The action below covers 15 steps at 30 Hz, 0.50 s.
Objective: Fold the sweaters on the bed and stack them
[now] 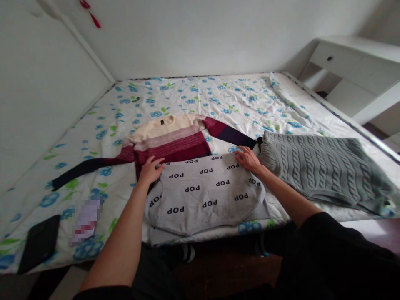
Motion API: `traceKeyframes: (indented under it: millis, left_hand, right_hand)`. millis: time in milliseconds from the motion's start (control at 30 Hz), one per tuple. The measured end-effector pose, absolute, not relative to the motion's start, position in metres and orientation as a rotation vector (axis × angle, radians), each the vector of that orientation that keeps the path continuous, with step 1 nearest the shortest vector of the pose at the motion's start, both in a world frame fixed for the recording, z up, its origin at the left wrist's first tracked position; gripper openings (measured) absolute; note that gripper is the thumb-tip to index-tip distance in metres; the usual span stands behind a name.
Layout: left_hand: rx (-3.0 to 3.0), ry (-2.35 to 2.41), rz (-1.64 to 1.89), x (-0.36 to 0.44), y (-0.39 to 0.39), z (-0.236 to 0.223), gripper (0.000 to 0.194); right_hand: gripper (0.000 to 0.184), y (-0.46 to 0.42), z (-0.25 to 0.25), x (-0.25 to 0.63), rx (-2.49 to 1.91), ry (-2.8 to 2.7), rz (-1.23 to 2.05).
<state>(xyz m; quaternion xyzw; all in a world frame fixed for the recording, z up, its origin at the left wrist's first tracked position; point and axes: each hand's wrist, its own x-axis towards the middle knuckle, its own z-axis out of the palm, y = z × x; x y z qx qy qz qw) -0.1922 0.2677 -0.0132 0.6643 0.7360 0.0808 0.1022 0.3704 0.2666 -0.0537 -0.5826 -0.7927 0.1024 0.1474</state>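
Note:
A grey sweatshirt (203, 196) printed with black "POP" lettering lies folded at the bed's front edge, its lettering upside down to me. On its far left corner rests my left hand (151, 170), open, with the fingers apart. My right hand (247, 159) lies on the far right corner, its fingers spread and slightly bent over the cloth. Beyond the sweatshirt, a cream, pink, maroon and navy sweater (175, 139) is laid out with both sleeves spread; its lower part is partly covered. To the right is a folded grey cable-knit garment (321, 166).
The bed (187, 93) has a white sheet with blue flowers. A black flat case (40, 241) and a blurred white and red item (86, 221) lie at the front left. White furniture with drawers (353, 71) stands at the right. Walls border the far and left sides.

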Motion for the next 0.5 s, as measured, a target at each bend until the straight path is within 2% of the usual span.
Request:
traceKeyframes:
  millis: [133,233,367,500]
  left_hand:
    - [1.920,2.075,-0.034,-0.190,0.265,-0.020,0.060]
    - [1.854,2.140,0.026,-0.194,0.263,-0.022,0.072]
    - [1.718,2.253,0.125,-0.196,0.255,-0.013,0.084]
    - [1.652,2.243,0.213,-0.191,0.238,-0.003,0.073]
  right_hand:
    - [0.055,0.262,-0.065,0.365,-1.809,-2.347,0.436]
    - [0.066,0.258,-0.065,0.369,-1.916,-2.239,0.470]
    - [0.092,0.250,-0.056,0.375,-2.159,-1.944,0.590]
    - [0.082,0.230,-0.049,0.379,-2.326,-1.813,0.817]
